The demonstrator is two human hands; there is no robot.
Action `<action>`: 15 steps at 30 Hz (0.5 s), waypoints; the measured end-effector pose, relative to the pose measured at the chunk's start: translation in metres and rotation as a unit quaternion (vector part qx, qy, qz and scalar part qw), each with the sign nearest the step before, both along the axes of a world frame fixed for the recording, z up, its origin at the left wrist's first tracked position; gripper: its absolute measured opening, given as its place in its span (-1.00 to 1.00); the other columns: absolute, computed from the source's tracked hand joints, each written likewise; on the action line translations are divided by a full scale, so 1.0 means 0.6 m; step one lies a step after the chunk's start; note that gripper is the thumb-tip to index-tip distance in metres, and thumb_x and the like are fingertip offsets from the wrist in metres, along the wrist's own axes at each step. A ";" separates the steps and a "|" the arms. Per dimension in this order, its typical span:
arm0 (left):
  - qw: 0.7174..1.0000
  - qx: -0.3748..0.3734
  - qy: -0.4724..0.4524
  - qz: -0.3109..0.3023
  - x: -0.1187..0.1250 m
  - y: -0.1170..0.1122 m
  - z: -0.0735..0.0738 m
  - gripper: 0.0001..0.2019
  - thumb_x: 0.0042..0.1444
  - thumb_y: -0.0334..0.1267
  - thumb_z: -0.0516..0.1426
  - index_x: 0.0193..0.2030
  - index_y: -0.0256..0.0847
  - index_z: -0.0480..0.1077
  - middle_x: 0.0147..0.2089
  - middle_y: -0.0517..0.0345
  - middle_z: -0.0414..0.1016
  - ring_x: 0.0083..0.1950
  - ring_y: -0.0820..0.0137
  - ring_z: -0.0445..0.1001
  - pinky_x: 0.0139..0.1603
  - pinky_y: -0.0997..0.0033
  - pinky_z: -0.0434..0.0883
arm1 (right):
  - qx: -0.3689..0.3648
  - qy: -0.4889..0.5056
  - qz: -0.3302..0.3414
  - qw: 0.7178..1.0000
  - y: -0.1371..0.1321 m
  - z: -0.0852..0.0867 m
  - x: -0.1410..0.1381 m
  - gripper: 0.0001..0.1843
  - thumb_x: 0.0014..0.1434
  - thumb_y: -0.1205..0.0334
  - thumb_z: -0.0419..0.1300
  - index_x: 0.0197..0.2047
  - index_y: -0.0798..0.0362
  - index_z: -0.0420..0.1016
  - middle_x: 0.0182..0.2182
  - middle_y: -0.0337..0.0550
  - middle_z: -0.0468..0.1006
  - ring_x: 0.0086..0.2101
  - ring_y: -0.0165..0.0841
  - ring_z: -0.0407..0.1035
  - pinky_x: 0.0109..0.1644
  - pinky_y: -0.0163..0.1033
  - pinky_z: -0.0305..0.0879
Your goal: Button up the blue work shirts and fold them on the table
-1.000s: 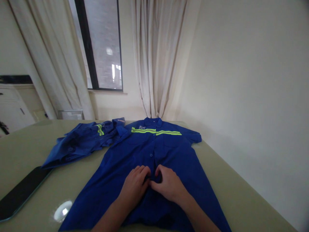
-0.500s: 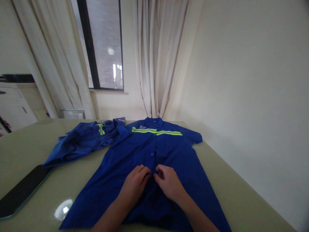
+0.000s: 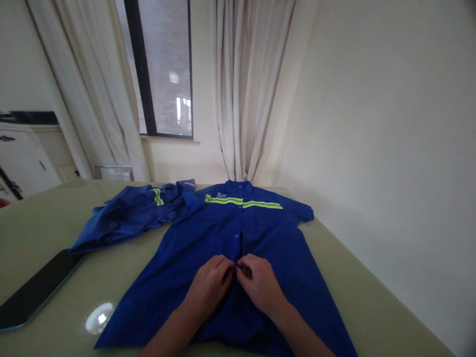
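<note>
A blue short-sleeved work shirt (image 3: 215,238) with a yellow-green reflective chest stripe lies spread on the table, its collar at the far end. Along its front opening, my left hand (image 3: 212,280) pinches the fabric edge from the left. My right hand (image 3: 260,280) pinches the same opening from the right, fingertips almost meeting those of the left. Whatever sits between the fingertips is too small to make out. Buttons show on the placket above the hands, one of them (image 3: 236,236) just beyond the fingers.
A second blue garment (image 3: 130,213) with a reflective stripe lies crumpled to the left, touching the shirt's sleeve. A flat black panel (image 3: 37,290) lies at the table's (image 3: 122,272) left. A wall (image 3: 390,173) runs along the right side, and curtains (image 3: 249,89) hang behind.
My fingertips have come closer together at the shirt's front opening, the right hand shifting slightly left. The view has turned a little; both garments stay in place.
</note>
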State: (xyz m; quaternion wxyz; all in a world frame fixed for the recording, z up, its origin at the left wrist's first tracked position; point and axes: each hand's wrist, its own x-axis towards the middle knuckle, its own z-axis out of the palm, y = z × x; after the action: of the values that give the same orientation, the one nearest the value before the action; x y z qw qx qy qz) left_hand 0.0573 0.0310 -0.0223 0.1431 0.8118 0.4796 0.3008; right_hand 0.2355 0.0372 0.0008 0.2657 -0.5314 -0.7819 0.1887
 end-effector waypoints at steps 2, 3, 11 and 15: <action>1.000 0.012 0.011 0.006 0.002 -0.001 -0.003 -0.81 0.31 -0.43 0.05 -0.11 -0.11 0.47 -0.12 0.14 0.55 -0.07 0.29 0.52 0.00 0.30 0.43 | 0.011 -0.006 0.004 1.000 -0.003 0.001 -0.003 -0.84 0.21 0.33 0.20 -0.40 0.03 0.52 -0.48 -0.26 0.48 -0.44 -0.40 0.35 -0.32 -0.33 0.11; 1.000 0.014 0.014 0.015 0.003 -0.001 -0.005 -0.81 0.31 -0.43 0.06 -0.11 -0.11 0.46 -0.13 0.14 0.55 -0.07 0.30 0.51 -0.01 0.30 0.43 | 0.019 -0.010 0.004 1.000 -0.005 0.002 -0.004 -0.83 0.22 0.34 0.19 -0.41 0.03 0.52 -0.49 -0.26 0.48 -0.44 -0.41 0.35 -0.32 -0.34 0.10; 0.997 0.039 0.046 0.040 0.006 0.000 -0.001 -0.81 0.37 -0.37 0.00 -0.11 -0.08 0.42 -0.17 0.16 0.50 -0.13 0.31 0.48 -0.06 0.33 0.43 | 0.028 -0.040 -0.010 0.999 -0.011 -0.002 -0.009 -0.82 0.18 0.35 0.19 -0.46 0.03 0.50 -0.53 -0.26 0.52 -0.49 -0.42 0.35 -0.36 -0.32 0.03; 0.998 0.033 0.041 0.041 0.004 0.002 0.002 -0.78 0.38 -0.38 -0.02 -0.10 -0.08 0.43 -0.17 0.16 0.50 -0.12 0.32 0.49 -0.05 0.35 0.44 | 0.010 0.000 -0.020 1.000 -0.010 -0.005 -0.012 -0.84 0.19 0.34 0.17 -0.39 0.02 0.55 -0.54 -0.26 0.55 -0.51 -0.41 0.39 -0.38 -0.33 0.05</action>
State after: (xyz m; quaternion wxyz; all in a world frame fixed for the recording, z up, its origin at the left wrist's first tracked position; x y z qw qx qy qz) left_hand 0.0600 0.0320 -0.0213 0.0840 0.8073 0.5079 0.2885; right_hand 0.2283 0.0314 -0.0022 0.2753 -0.5442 -0.7728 0.1754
